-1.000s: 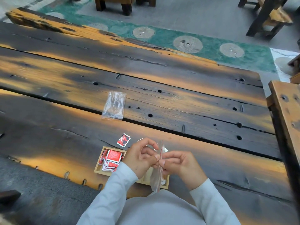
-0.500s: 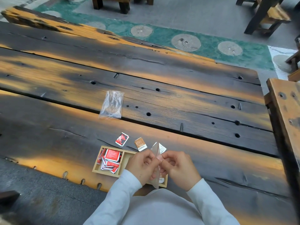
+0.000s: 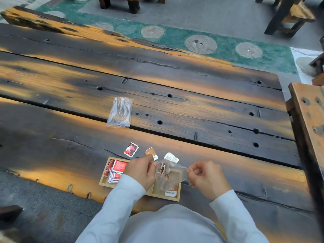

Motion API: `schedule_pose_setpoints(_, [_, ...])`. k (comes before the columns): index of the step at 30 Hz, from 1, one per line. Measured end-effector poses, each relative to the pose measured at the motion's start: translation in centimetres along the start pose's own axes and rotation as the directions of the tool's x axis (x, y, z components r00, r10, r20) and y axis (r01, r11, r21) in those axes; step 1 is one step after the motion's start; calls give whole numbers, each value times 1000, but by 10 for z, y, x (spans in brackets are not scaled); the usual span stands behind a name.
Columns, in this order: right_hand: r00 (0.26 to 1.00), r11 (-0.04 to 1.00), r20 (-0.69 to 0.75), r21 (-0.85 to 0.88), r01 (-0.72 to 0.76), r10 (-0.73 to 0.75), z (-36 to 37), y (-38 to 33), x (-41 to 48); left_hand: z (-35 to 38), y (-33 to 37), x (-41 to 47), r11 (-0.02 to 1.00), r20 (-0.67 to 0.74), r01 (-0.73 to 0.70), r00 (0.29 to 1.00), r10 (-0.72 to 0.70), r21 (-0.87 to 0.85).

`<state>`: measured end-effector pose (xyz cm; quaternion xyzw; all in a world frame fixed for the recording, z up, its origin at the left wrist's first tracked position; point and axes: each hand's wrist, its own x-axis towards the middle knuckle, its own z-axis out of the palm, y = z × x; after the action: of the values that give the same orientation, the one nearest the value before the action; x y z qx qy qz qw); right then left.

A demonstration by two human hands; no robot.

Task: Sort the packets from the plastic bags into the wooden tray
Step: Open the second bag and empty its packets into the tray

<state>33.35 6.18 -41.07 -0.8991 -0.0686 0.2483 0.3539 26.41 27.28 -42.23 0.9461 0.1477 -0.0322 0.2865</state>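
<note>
A small clear plastic bag (image 3: 171, 172) with a few brownish packets inside is stretched open between my hands above the wooden tray (image 3: 105, 183). My left hand (image 3: 142, 171) pinches its left edge and my right hand (image 3: 206, 178) pinches its right edge. The tray's left compartment holds a pile of red packets (image 3: 116, 170); its right compartment shows a white-labelled packet (image 3: 170, 192) under the bag. Just beyond the tray lie a red packet (image 3: 131, 149), an orange-brown packet (image 3: 151, 153) and a white packet (image 3: 171, 157).
A second clear plastic bag (image 3: 120, 112) lies flat further out on the dark plank table (image 3: 210, 106). The table's near edge runs just below the tray. A wooden bench (image 3: 310, 120) stands at the right.
My hands have pulled apart, spreading the bag's mouth wide; before, they were pressed together on its closed top. The loose orange-brown and white packets are now uncovered.
</note>
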Motion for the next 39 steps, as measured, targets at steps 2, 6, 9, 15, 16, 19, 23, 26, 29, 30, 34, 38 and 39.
schedule_pose_setpoints(2, [997, 999, 66, 29, -38, 36, -8, -2, 1, -5, -3, 5, 998, 4, -17, 1000, 17, 59])
schedule_pose_setpoints(6, [991, 998, 128, -48, -32, 38, -22, -5, 4, -11, -4, 14, 968, 164, -89, 985, 52, 233])
schedule_pose_setpoints(9, [994, 999, 102, 19, -46, 44, -23, -11, 5, -16, 3, 18, 971, 140, -119, 986, 91, 208])
schedule_pose_setpoints(15, [985, 926, 47, 337, -174, 168, -15, -19, 9, 1, 62, 6, 965, -12, -241, 970, 241, -107])
schedule_pose_setpoints(16, [984, 925, 38, 335, -178, 176, -16, -18, 9, 7, 71, 3, 974, 59, -208, 975, 214, -89])
schedule_pose_setpoints(19, [978, 919, 4, 341, -197, 208, -20, -5, 11, 29, 80, 2, 993, 135, -105, 984, 113, -62])
schedule_pose_setpoints(23, [971, 876, -16, 435, -209, 239, -24, 9, 12, 46, 84, 9, 989, 214, -95, 970, 117, -111])
schedule_pose_setpoints(26, [970, 836, -4, 509, -207, 243, -23, 18, 10, 49, 90, 13, 992, 331, -110, 935, 127, -70])
schedule_pose_setpoints(29, [977, 828, 16, 528, -190, 213, -19, 29, 10, 47, 91, 20, 993, 418, -114, 902, 104, 1])
schedule_pose_setpoints(30, [978, 814, 25, 550, -186, 207, -16, 33, 10, 47, 92, 22, 993, 431, -117, 896, 103, 7])
schedule_pose_setpoints(34, [968, 658, 6, 732, -174, 249, -6, 51, 16, 42, 97, 25, 987, 425, -122, 892, 154, -103])
schedule_pose_setpoints(38, [872, 391, 74, 873, -291, 484, 13, 88, 29, 33, 98, 25, 978, 462, -108, 868, 182, -181])
schedule_pose_setpoints(39, [845, 372, 126, 857, -357, 520, 20, 97, 31, 30, 99, 23, 970, 471, -99, 861, 194, -220])
